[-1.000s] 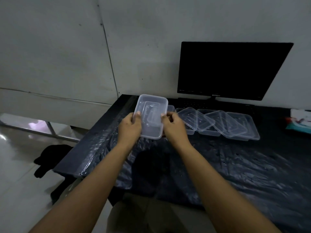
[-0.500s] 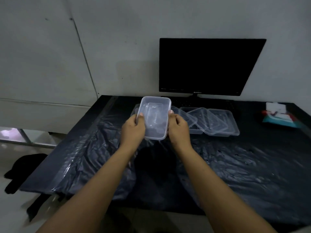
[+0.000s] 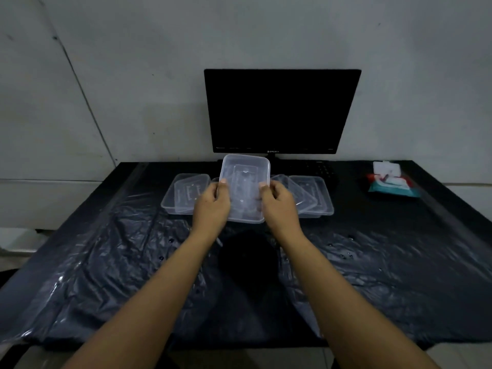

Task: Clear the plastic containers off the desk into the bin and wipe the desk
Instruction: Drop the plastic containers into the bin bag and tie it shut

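Observation:
A clear rectangular plastic container (image 3: pixel 243 182) is lifted above the desk, tilted with its open side toward me. My left hand (image 3: pixel 211 206) grips its left edge and my right hand (image 3: pixel 278 206) grips its right edge, thumbs on the rim. Behind it more clear containers lie on the desk: one at the left (image 3: pixel 183 194) and overlapping ones at the right (image 3: pixel 311 195). The black desk (image 3: pixel 399 262) is covered with wrinkled black plastic sheet carrying water drops. No bin is in view.
A black monitor (image 3: pixel 282 110) stands at the back against the wall, with a dark keyboard (image 3: pixel 319 169) under it. A pack of wet wipes (image 3: pixel 391 182) lies at the back right. The desk's left edge drops to a light floor.
The view has swung right and centred on the desk. Both hands keep holding the same container, now nearer the monitor's foot in the frame.

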